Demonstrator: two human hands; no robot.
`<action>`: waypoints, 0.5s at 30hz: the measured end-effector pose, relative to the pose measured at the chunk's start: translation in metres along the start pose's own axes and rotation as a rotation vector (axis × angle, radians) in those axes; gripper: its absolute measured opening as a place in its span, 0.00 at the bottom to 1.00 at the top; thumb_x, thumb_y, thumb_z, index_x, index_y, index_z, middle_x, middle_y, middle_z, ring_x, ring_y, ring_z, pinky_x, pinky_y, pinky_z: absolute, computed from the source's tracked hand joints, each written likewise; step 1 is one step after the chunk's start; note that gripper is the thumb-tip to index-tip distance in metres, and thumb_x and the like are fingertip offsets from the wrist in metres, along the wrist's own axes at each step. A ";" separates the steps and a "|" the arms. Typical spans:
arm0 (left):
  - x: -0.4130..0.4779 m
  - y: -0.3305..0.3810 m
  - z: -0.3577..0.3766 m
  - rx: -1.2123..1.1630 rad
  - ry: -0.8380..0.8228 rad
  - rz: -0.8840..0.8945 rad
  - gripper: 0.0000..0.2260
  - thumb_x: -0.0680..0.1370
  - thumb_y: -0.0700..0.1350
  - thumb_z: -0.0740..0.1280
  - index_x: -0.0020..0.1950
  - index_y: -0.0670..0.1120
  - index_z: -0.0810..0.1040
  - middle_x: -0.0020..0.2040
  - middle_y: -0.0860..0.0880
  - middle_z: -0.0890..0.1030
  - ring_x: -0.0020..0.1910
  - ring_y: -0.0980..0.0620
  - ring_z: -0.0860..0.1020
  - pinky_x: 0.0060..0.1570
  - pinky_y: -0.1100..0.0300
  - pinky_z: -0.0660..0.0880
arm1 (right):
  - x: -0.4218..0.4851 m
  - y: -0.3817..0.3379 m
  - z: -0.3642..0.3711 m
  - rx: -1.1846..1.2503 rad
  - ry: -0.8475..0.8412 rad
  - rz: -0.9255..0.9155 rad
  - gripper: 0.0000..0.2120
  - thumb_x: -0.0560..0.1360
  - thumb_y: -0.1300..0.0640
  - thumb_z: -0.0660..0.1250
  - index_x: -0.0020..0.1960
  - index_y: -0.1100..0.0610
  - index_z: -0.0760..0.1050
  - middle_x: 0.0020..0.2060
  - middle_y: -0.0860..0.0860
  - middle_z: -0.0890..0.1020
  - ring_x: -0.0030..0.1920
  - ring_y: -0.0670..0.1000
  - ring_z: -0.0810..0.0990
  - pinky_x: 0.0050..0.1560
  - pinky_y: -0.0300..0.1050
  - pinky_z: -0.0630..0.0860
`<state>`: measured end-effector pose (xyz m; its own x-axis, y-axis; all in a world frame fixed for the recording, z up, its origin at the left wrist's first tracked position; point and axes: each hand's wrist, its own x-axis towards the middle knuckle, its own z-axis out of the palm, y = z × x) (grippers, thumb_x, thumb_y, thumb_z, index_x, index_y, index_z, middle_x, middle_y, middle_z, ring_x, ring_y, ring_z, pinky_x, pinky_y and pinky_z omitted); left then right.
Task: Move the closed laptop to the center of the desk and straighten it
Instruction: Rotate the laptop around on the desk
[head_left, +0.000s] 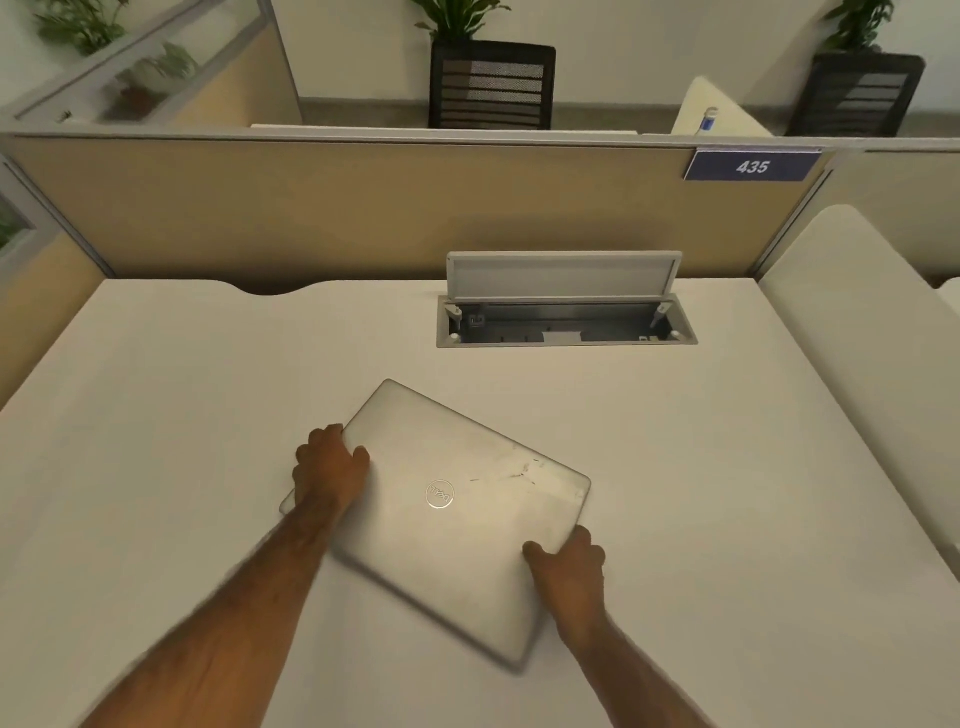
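Silver laptop (447, 514) lies askew between both hands, open cable tray (566, 325) beyond.

Illumination is dim, warm and even, apparently from overhead; shadows are soft. The left hand (331, 467) and right hand (569, 564) cast faint shade onto the laptop (452, 519) just beside the fingers; a pale sheen lies on the lid between the hands. The lid edge nearest the wrists is motion-blurred; the partition (363, 208) bows at the frame edges; the plants (457, 18) are soft.
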<state>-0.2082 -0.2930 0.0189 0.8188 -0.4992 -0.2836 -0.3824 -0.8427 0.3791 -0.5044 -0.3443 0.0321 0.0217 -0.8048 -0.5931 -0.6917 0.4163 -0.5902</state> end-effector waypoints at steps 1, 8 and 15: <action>0.001 0.000 0.000 0.001 -0.002 -0.002 0.24 0.77 0.50 0.63 0.72 0.43 0.69 0.67 0.40 0.72 0.66 0.36 0.70 0.63 0.45 0.70 | -0.002 0.000 0.002 -0.004 -0.001 0.014 0.29 0.74 0.51 0.70 0.69 0.62 0.66 0.63 0.60 0.70 0.64 0.64 0.74 0.63 0.58 0.76; 0.006 0.003 0.000 0.007 0.003 -0.025 0.23 0.76 0.52 0.63 0.69 0.42 0.73 0.65 0.40 0.73 0.64 0.37 0.71 0.62 0.46 0.71 | -0.008 -0.007 0.009 0.163 0.032 0.146 0.31 0.71 0.50 0.73 0.68 0.63 0.68 0.65 0.61 0.69 0.66 0.64 0.71 0.62 0.57 0.75; 0.020 0.004 0.000 -0.024 -0.029 -0.085 0.25 0.74 0.54 0.64 0.69 0.45 0.74 0.65 0.41 0.73 0.65 0.38 0.71 0.63 0.46 0.69 | -0.002 -0.008 0.006 0.320 0.075 0.194 0.29 0.69 0.51 0.74 0.65 0.61 0.71 0.61 0.61 0.75 0.61 0.65 0.76 0.61 0.60 0.78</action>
<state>-0.1931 -0.3065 0.0149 0.8351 -0.4317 -0.3410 -0.3011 -0.8774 0.3734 -0.4946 -0.3435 0.0340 -0.1487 -0.7216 -0.6762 -0.4167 0.6658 -0.6189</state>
